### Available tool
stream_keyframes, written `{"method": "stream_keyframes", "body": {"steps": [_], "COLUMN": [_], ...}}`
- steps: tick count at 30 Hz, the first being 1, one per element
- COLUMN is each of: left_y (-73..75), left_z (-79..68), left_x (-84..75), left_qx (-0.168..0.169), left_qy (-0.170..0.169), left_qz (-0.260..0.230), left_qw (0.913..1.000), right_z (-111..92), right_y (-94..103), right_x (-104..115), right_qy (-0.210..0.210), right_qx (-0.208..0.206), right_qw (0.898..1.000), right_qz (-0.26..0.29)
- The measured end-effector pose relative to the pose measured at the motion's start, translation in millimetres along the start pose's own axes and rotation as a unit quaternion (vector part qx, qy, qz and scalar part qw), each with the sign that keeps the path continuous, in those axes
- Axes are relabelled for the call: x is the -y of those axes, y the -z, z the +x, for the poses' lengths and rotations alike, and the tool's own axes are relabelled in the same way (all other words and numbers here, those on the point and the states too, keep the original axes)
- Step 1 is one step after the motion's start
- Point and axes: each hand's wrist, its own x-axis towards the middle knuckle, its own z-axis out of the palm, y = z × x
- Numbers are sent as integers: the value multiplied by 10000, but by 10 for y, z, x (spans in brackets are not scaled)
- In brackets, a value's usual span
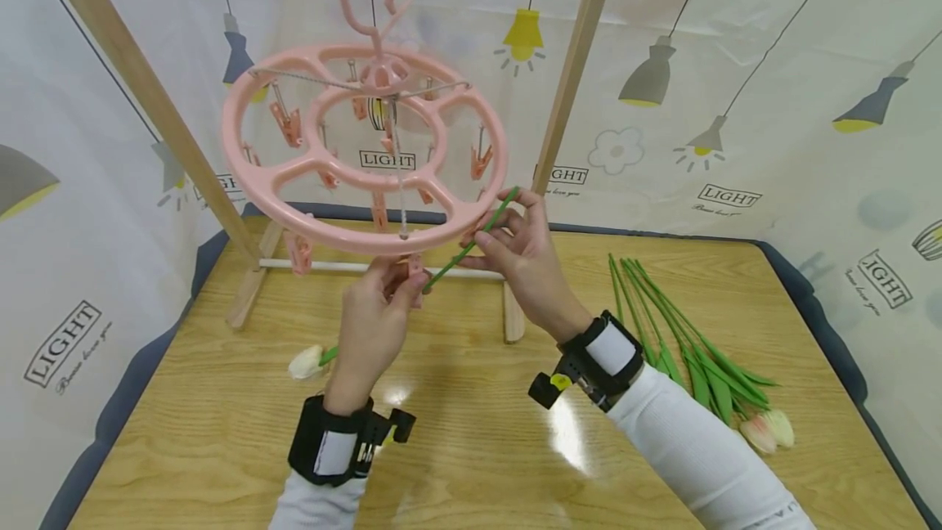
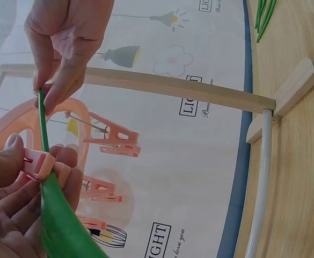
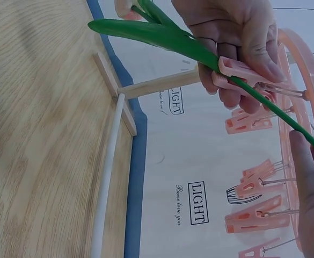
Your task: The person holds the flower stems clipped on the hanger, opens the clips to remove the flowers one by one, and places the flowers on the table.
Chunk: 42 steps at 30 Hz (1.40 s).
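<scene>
A pink round clip hanger [image 1: 243, 137] hangs by its hook, with pink clothespins around it. At its front rim my left hand [image 1: 375, 313] holds one clothespin [image 3: 237, 72] between thumb and fingers. An artificial white tulip [image 1: 305, 362] runs behind that hand, its green stem [image 1: 471, 245] passing through the clothespin's jaws; the leaf [image 2: 63, 217] lies just beside the clip. To the right, my right hand [image 1: 526, 260] pinches the stem toward its bare end, close to the hanger's rim.
A wooden stand [image 1: 562, 88] with white rods carries the hanger. Several more tulips [image 1: 692, 342] lie on the wooden table [image 1: 471, 432] at the right, stems pointing away. A printed cloth [image 1: 795, 211] hangs behind and around the table.
</scene>
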Motion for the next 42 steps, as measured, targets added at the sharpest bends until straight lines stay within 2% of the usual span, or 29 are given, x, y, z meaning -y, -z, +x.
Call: {"method": "stream_keyframes", "body": {"steps": [13,24,31,35,42], "left_y": [6,22,32,48,65], "left_z": [-5,-8,-23,-28,-24], "left_x": [-12,1,18,33,32], "left_qx": [-54,-141,-168,-195,-91], "left_qy": [-11,28,110,67,86], "left_qz": [-111,-119,-365,-472,-322], "left_qw": [9999,9998,9991,9987,9994], "right_z": [-3,-8,-5,-12,-6], "right_y": [-15,0,-2,24,126], "right_x": [-13,9,19,30,110], "right_qy": [-27,53,64,138,342], "right_qx": [-65,-183,-262,-300,-606], "right_qw": [9999,9998,9996,9991,9952], "right_qz": [93,-95,-112,-271,-681]}}
